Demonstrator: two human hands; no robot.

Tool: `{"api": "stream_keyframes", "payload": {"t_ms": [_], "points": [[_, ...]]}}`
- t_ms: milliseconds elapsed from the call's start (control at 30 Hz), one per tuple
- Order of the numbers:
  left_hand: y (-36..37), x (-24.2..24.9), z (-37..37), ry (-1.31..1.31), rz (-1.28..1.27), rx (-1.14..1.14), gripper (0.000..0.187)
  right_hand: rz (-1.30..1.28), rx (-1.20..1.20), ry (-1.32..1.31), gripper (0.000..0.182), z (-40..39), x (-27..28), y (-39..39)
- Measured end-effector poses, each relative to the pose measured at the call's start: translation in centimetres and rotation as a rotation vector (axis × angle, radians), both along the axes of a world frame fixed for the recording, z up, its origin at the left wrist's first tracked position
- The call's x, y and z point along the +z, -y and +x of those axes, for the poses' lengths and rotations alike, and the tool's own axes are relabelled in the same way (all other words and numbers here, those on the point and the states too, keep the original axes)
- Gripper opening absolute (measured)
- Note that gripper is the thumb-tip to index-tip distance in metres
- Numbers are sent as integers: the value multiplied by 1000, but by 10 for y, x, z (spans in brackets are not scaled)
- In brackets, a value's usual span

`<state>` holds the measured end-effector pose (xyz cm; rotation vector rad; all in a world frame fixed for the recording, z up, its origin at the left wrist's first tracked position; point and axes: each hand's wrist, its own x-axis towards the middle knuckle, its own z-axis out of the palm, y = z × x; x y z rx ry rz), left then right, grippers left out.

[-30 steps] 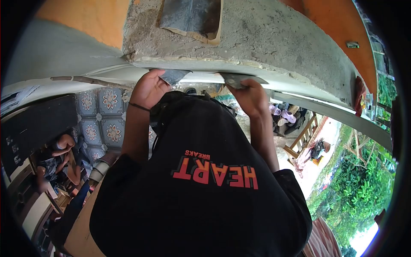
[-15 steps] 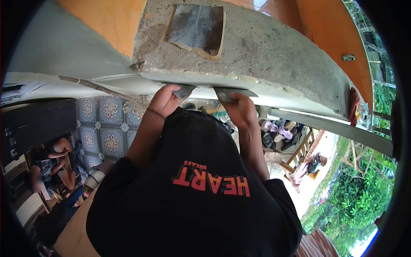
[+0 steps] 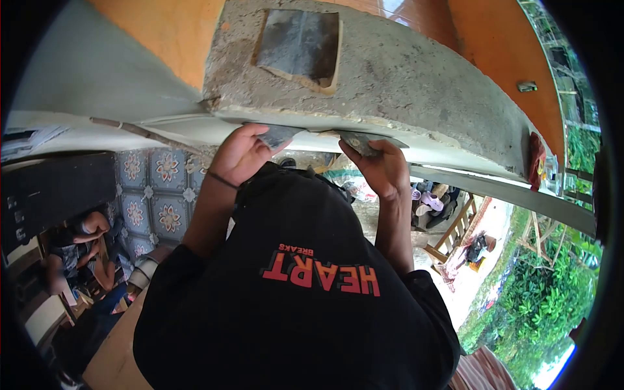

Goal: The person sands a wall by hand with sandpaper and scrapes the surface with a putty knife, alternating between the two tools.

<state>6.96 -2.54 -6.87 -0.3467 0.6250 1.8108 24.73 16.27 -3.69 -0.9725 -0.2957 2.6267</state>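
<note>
My left hand [image 3: 240,156] grips a grey piece of sandpaper [image 3: 279,136] between thumb and fingers. It lies close against the white face of the wall just below the rough concrete ledge [image 3: 403,71]. To its right, my right hand [image 3: 385,170] pinches a second dark grey piece of sandpaper [image 3: 365,141], whose far end reaches along the same face. A gap separates the two pieces. On top of the ledge lies a dark, worn sandpaper sheet [image 3: 299,44] with a crease and tan, ragged edges.
A thin stick-like pipe [image 3: 140,132] runs along the wall at left. Beyond it, a person [image 3: 88,250] sits at lower left near patterned tiles [image 3: 169,166]. Shoes [image 3: 432,200] lie piled at right by a wooden railing [image 3: 452,231]. A red packet [image 3: 536,161] rests at the ledge's right end.
My hands have moved a little further apart, the left one leftward and the right one rightward with its piece. More of the right-hand fingers shows.
</note>
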Motion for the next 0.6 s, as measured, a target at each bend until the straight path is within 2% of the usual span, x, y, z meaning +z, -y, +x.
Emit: {"api": "stream_keyframes", "payload": {"t_ms": [133,167,200,233,300,367,433,500,533,567,600], "points": [[-7,-22,9,-2,15,-18,31,67,65,94,38,-8,-63,-3],[-8,-20,9,-1,-6,-5,31,69,76,97,38,-5,-48,-2],[0,-5,9,-28,115,-5,34,19,52,25,38,-2,-14,2],[7,10,5,-24,109,0,34,-38,23,-42,38,3,17,6],[16,36,0,-37,15,53,35,58,20,-79,39,8,43,8],[12,42,1,-121,-1,49,30,-48,-12,-21,42,3,29,8],[10,42,0,-8,7,69,33,-30,-10,106,40,-12,-1,12],[-1,10,1,-1,45,-12,31,33,67,59,41,-19,-50,6],[-11,-4,4,-17,-84,30,31,14,57,27,41,-21,-64,3],[-14,-11,6,-31,-217,77,30,-10,53,-4,42,-22,-70,3],[-7,-7,6,-43,-126,86,32,-6,78,11,43,-19,-42,6]]}}
